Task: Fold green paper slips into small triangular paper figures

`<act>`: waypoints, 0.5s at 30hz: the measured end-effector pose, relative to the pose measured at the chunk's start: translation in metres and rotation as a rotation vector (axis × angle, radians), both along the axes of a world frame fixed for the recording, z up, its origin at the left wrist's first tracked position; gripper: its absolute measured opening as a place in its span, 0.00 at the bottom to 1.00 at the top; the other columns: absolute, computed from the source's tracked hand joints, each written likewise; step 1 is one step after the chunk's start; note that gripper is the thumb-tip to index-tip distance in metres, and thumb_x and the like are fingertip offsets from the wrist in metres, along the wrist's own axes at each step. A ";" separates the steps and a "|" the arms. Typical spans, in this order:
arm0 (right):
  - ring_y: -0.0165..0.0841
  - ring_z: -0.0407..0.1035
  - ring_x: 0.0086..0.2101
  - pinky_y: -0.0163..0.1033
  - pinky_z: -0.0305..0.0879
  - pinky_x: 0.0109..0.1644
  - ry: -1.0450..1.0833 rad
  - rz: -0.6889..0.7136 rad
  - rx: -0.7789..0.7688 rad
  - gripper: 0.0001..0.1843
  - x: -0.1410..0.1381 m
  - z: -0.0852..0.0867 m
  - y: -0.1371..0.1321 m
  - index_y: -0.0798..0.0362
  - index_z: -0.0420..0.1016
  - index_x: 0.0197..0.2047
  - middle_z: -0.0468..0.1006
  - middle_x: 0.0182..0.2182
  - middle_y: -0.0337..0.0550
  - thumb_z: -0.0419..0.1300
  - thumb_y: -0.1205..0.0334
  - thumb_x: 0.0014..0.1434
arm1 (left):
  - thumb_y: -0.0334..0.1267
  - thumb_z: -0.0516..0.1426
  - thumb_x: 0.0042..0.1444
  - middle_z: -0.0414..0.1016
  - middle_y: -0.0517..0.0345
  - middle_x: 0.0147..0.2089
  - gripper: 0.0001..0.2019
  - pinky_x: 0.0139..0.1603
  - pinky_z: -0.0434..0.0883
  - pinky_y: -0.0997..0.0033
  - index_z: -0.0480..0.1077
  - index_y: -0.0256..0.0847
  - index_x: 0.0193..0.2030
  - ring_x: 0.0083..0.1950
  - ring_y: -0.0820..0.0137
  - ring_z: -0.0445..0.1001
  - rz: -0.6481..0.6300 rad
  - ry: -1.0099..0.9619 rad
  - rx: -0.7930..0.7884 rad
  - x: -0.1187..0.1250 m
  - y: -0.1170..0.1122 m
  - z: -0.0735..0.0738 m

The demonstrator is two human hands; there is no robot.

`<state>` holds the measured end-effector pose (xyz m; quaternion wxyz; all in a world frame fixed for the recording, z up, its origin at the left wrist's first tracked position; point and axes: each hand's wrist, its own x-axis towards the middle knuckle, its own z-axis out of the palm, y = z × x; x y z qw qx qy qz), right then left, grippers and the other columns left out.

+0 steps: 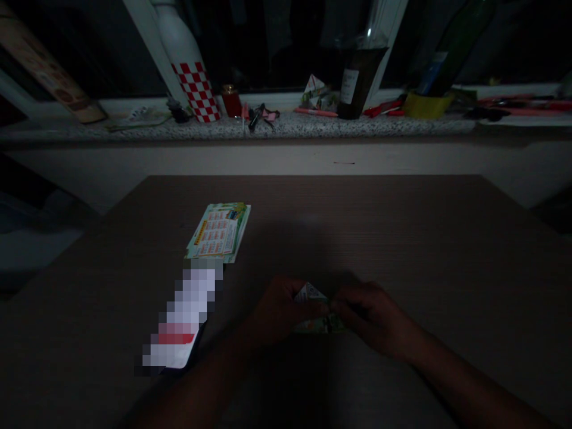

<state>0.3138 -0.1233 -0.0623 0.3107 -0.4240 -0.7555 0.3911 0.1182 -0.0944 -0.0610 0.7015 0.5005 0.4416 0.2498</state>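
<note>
Dim light was cast over a wooden table (402, 232) and a windowsill (304, 128), along which a checkered bottle (196, 83) and, farther right, a dark container (353, 89) were lined up. On the table, from the left, a lit phone (183, 319), its screen pixelated, was placed just nearer than some stacked cards (217, 233). Next, the left hand (283, 304) was closed on a partly folded paper (309, 292), low at centre, its other side pinched by the right hand's (373, 313) fingertips.

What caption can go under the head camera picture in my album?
In dim light, left hand and right hand hold folded paper at a table.
</note>
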 end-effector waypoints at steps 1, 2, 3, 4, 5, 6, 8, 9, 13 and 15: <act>0.24 0.55 0.21 0.31 0.50 0.24 -0.008 0.001 0.000 0.14 0.000 0.000 0.000 0.54 0.65 0.24 0.60 0.19 0.32 0.52 0.66 0.62 | 0.43 0.67 0.42 0.68 0.63 0.20 0.14 0.22 0.58 0.79 0.71 0.34 0.23 0.21 0.79 0.62 0.001 -0.012 -0.008 0.000 0.000 0.000; 0.24 0.54 0.21 0.31 0.49 0.24 -0.014 -0.002 0.000 0.15 0.000 -0.001 0.000 0.54 0.64 0.24 0.59 0.19 0.31 0.52 0.65 0.62 | 0.43 0.67 0.42 0.68 0.63 0.20 0.14 0.22 0.58 0.79 0.71 0.34 0.23 0.21 0.79 0.63 0.001 -0.022 -0.015 0.000 0.000 0.000; 0.24 0.53 0.20 0.31 0.49 0.23 -0.018 -0.007 -0.002 0.16 0.001 -0.002 0.001 0.54 0.62 0.23 0.57 0.19 0.31 0.52 0.64 0.63 | 0.42 0.67 0.42 0.68 0.63 0.21 0.14 0.23 0.59 0.79 0.71 0.34 0.23 0.21 0.79 0.63 0.000 -0.027 -0.021 0.000 0.000 0.000; 0.23 0.52 0.20 0.31 0.48 0.23 -0.022 -0.011 -0.004 0.17 0.001 -0.002 0.001 0.54 0.61 0.22 0.56 0.18 0.31 0.52 0.64 0.63 | 0.42 0.67 0.42 0.69 0.62 0.21 0.14 0.23 0.59 0.79 0.71 0.34 0.24 0.22 0.79 0.64 -0.003 -0.027 -0.026 0.000 0.000 0.000; 0.23 0.51 0.20 0.31 0.47 0.23 -0.026 -0.011 -0.002 0.18 0.001 -0.002 0.001 0.54 0.59 0.21 0.55 0.18 0.30 0.52 0.63 0.63 | 0.42 0.67 0.42 0.69 0.62 0.22 0.13 0.23 0.59 0.78 0.72 0.34 0.24 0.22 0.78 0.64 -0.006 -0.026 -0.033 0.001 0.000 0.000; 0.23 0.51 0.20 0.31 0.46 0.22 -0.028 -0.010 0.008 0.18 0.001 -0.002 0.001 0.53 0.58 0.21 0.54 0.18 0.30 0.52 0.63 0.63 | 0.42 0.67 0.42 0.70 0.62 0.22 0.14 0.24 0.60 0.78 0.72 0.34 0.24 0.22 0.78 0.65 -0.010 -0.028 -0.036 0.001 0.000 0.000; 0.23 0.50 0.19 0.31 0.46 0.22 -0.023 0.000 0.031 0.18 0.001 -0.001 0.000 0.53 0.57 0.21 0.53 0.18 0.30 0.52 0.64 0.62 | 0.43 0.67 0.42 0.69 0.62 0.22 0.14 0.23 0.59 0.78 0.71 0.33 0.24 0.22 0.78 0.64 -0.022 -0.034 -0.035 0.002 0.000 0.000; 0.23 0.49 0.19 0.31 0.45 0.22 -0.019 0.004 0.043 0.18 0.001 0.000 0.000 0.53 0.56 0.21 0.53 0.18 0.30 0.53 0.64 0.62 | 0.43 0.67 0.43 0.68 0.62 0.21 0.14 0.23 0.59 0.79 0.71 0.33 0.23 0.22 0.79 0.64 -0.030 -0.039 -0.033 0.002 0.000 0.000; 0.23 0.51 0.19 0.31 0.47 0.23 -0.008 -0.018 0.049 0.18 0.000 0.001 -0.001 0.54 0.59 0.21 0.55 0.18 0.31 0.53 0.64 0.62 | 0.42 0.67 0.43 0.68 0.62 0.21 0.13 0.23 0.59 0.79 0.72 0.33 0.24 0.21 0.79 0.63 -0.019 -0.044 -0.013 0.001 0.001 -0.001; 0.24 0.56 0.21 0.31 0.52 0.24 0.007 -0.043 0.031 0.15 0.001 0.000 0.000 0.54 0.65 0.24 0.60 0.19 0.32 0.53 0.62 0.63 | 0.41 0.67 0.43 0.69 0.62 0.22 0.13 0.23 0.60 0.78 0.72 0.33 0.25 0.22 0.78 0.64 0.008 -0.026 -0.004 0.000 0.001 0.000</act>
